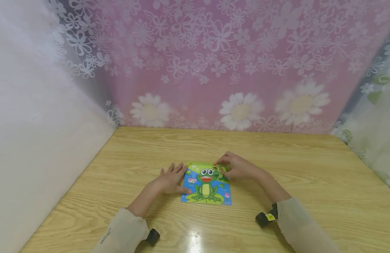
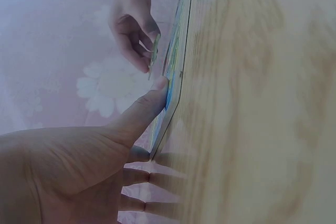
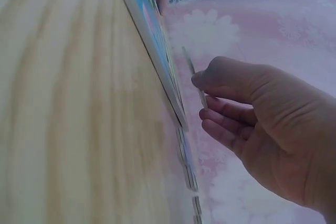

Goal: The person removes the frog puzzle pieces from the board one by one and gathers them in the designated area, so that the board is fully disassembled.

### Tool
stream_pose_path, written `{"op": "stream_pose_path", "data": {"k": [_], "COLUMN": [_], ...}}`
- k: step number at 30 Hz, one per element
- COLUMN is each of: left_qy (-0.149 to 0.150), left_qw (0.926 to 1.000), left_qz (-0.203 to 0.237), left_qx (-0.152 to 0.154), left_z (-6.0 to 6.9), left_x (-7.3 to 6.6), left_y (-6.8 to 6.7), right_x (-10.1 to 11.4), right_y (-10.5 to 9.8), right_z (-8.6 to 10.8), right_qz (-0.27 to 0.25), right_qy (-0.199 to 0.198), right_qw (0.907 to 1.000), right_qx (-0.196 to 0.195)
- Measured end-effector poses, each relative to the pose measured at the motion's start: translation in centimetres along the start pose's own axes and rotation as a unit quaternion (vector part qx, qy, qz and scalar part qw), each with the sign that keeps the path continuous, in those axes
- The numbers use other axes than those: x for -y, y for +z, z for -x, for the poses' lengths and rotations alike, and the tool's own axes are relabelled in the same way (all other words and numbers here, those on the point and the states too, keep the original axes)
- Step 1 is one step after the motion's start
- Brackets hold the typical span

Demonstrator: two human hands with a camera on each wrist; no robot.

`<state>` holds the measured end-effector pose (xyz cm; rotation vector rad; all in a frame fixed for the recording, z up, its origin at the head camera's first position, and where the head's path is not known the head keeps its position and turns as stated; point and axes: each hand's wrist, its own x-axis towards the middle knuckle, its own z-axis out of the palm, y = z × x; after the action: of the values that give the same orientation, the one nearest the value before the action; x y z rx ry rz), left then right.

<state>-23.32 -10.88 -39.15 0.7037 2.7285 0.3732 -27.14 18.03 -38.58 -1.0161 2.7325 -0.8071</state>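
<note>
Frog board: lies flat on the table point(image 1: 308, 168), between the two hands; a thin slab point(image 1: 206, 186) printed with a green frog, its pale edge showing from the side.
Left hand: rests at the board's left side point(image 1: 171, 181), fingers straight and spread and gripping nothing, the thumb touching the printed face near the edge.
Right hand: poised at the board's upper right corner point(image 1: 240, 167), thumb and fingers brought together in a pinch on one thin piece.
Thin piece: held on edge above the board and apart from it point(image 2: 154, 56); its full outline is too hidden to tell.
Loose slabs: a few flat bits on the table just past the board, seen edge-on in the right wrist view point(image 3: 187, 165); their faces do not show.
Piece's handling: probably very light and stiff, likely card or thin wood, perhaps smooth-faced; a light pinch by the rim should do, since hard bending could crease or chip it.
Board's handling: likely light and rigid, so it could slide under a sideways push; best steadied at its sides, with the thumb near the border.
</note>
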Motion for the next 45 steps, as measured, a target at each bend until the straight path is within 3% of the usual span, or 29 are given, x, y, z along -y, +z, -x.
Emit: {"op": "stream_pose_path", "data": {"k": [13,28,38,45], "left_qy": [-0.001,0.003,0.007,0.006], "left_qw": [1.0,1.0,1.0,0.9999], "left_qz": [0.008,0.006,0.002,0.007], "left_qx": [-0.004,-0.006,-0.005,-0.007], "left_z": [-0.1,-0.2,-0.2,-0.1], "left_x": [0.1,0.0,0.0,0.1], "left_y": [0.1,0.1,0.2,0.2], "right_x": [-1.4,-4.2,-6.0,-7.4], "right_y": [-2.5,-5.0,-6.1,-6.1], "right_z": [3.4,8.1,11.1,12.2], "right_qz": [-0.023,0.004,0.017,0.021], "right_qy": [0.014,0.021,0.038,0.046], "right_qw": [0.9993,0.9978,0.996,0.9953], "right_qx": [-0.027,-0.062,-0.079,-0.083]}}
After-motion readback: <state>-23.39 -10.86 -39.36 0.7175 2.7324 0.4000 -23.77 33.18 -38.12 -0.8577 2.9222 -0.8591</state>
